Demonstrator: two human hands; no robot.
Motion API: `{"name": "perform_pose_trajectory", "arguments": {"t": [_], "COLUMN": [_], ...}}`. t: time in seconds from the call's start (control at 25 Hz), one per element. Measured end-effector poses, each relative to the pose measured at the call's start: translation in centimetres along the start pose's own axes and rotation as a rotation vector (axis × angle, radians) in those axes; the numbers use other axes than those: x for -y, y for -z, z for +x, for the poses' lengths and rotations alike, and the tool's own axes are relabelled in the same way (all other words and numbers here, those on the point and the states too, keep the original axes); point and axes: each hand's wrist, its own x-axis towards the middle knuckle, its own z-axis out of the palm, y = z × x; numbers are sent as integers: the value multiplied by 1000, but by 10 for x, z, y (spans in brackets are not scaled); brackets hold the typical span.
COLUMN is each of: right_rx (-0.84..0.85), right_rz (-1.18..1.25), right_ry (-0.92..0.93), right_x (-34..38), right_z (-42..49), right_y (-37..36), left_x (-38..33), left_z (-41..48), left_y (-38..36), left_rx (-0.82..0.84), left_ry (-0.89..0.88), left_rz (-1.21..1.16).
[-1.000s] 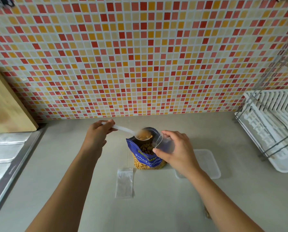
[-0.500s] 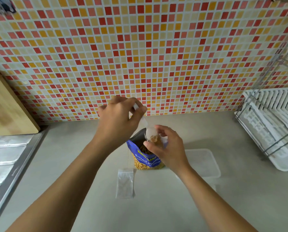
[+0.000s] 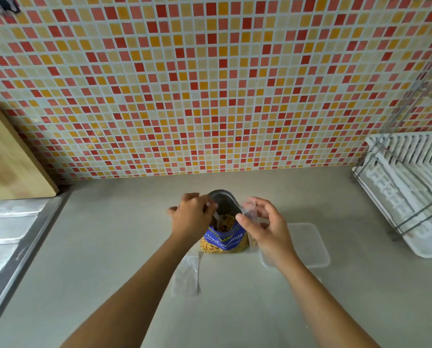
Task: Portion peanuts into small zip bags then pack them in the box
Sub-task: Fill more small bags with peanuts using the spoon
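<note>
Your left hand grips a spoon dipped into the peanut bag. Your right hand pinches a zip bag beside its mouth. Right of it, the box shows nothing packed; portioning looks early.

Spoon in left hand down from zip bag into peanut pouch

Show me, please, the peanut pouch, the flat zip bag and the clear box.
peanut pouch (image 3: 223,241): head view, blue label.
flat zip bag (image 3: 186,276): head view, its middle.
clear box (image 3: 310,244): head view, right half.
</note>
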Motion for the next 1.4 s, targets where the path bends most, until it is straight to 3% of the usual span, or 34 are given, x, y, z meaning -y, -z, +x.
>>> {"name": "perform_pose_trajectory", "arguments": {"t": [0.12, 0.28, 0.6, 0.92, 1.08, 1.24, 1.4], "right_rx": [32, 64, 68, 61, -43, -69, -72], "right_rz": [-1, 7, 71, 45, -81, -281, -327], "right_ry": [-4, -11, 0, 32, 105, 222, 237], "right_x": [-3, -6, -10, -7, 0, 7, 13], "right_z": [2, 2, 1, -5, -8, -7, -8], "right_y": [3, 7, 5, 9, 8, 2, -2], "left_x": [-3, 0, 4, 14, 27, 36, 40], "left_z": [10, 12, 5, -2, -2, 1, 0], "left_y": [-3, 7, 21, 32, 39, 47, 46], "left_rx": [121, 72, 9, 13, -30, -57, -55], "left_ry": [94, 174, 260, 339, 346, 327, 330], "left_rz": [-89, -409, -746, -892, -890, -886, -904]}}
